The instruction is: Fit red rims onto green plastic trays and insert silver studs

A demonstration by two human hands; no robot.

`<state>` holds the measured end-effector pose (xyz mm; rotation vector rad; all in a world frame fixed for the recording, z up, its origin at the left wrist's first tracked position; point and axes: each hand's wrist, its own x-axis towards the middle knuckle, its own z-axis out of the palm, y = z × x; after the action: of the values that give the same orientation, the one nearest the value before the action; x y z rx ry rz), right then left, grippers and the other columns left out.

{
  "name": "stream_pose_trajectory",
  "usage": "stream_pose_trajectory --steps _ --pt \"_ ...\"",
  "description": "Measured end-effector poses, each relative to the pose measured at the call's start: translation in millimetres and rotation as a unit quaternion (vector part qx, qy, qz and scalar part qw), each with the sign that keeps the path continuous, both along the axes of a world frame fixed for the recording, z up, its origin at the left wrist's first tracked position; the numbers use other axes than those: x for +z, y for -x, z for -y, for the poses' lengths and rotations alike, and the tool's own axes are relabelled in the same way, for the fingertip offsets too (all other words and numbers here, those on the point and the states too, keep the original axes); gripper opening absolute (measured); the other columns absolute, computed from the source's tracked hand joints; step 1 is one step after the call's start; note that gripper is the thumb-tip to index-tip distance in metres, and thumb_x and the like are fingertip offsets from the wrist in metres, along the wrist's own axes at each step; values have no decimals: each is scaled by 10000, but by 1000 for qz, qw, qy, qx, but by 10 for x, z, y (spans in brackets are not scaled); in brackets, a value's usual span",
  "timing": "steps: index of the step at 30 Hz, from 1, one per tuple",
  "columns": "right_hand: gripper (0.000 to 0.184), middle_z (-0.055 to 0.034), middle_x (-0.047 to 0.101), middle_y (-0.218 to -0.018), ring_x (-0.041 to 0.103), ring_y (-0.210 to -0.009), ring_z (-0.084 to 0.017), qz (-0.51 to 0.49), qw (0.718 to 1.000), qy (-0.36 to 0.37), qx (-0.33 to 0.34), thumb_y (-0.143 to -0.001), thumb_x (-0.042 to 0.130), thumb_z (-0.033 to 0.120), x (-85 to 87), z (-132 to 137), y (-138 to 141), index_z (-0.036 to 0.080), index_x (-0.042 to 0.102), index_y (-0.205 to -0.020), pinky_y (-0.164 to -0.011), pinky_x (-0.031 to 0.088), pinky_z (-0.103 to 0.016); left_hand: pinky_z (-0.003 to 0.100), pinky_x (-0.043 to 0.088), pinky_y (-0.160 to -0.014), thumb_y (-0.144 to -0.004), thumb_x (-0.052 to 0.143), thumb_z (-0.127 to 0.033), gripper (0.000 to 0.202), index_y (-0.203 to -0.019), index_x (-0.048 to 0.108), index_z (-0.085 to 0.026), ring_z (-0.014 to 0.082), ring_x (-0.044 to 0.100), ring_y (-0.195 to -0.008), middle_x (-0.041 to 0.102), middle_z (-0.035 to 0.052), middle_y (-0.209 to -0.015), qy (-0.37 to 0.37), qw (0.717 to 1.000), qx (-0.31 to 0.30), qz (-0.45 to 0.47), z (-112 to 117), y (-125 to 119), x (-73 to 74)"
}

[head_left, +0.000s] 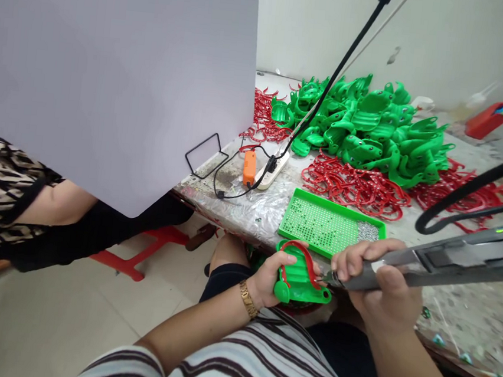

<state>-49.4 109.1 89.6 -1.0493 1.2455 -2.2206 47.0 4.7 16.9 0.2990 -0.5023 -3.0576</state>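
Note:
My left hand (269, 279) is closed around a green plastic part (302, 282) with a red curved strip laid on it, held over my lap at the table's near edge. My right hand (380, 278) grips a grey electric screwdriver (453, 258), its tip touching the right side of the green part. A green screw tray (319, 222) with small metal screws lies on the table just beyond both hands.
A heap of green plastic parts (368, 125) and red strips (358, 187) covers the table's far side. A white power strip (273, 170) with an orange plug and black cables lies left of them. Another person's arm (54, 205) and a red stool (148, 247) are at left.

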Motion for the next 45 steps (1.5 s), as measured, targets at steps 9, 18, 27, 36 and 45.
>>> stream_pose_trajectory --steps 9,18,27,36,45 --pt "213 14 504 -609 528 -520 -118 17 1000 1 14 -818 617 345 24 23 -20 188 475 -833 -541 450 -284 471 447 -899 -646 616 -300 551 -1166 574 -124 279 666 -858 690 92 -829 -4 1000 2 -2 -12 5 50" --pt "148 19 503 -606 532 -513 -109 4 1000 0 15 -838 589 272 -13 36 -25 178 477 -815 -537 446 -266 434 456 -904 -631 641 -293 527 -1121 584 -107 280 652 -925 690 90 -823 -1 1000 13 -1 -30 -11 106" --pt "90 20 494 -606 537 -519 -104 -3 999 6 41 -869 538 219 -40 72 -32 175 477 -821 -529 452 -258 406 453 -903 -636 636 -293 506 -1108 574 -122 261 661 -896 694 95 -899 4 999 22 26 -32 -28 113" --pt "382 42 448 -551 476 -437 -93 -6 1000 17 12 -768 633 513 21 66 295 178 450 -782 -486 433 -258 418 472 -842 -627 637 -321 350 -908 602 -115 243 668 -758 672 75 -780 24 995 -11 95 42 35 -68" --pt "315 2 528 -532 554 -478 -126 -42 962 -90 -254 -740 696 369 -604 431 679 127 506 -671 -525 494 -283 431 471 -802 -660 650 -348 435 -1050 533 -195 268 682 -780 680 66 -814 -13 998 -19 57 -17 -27 -176"
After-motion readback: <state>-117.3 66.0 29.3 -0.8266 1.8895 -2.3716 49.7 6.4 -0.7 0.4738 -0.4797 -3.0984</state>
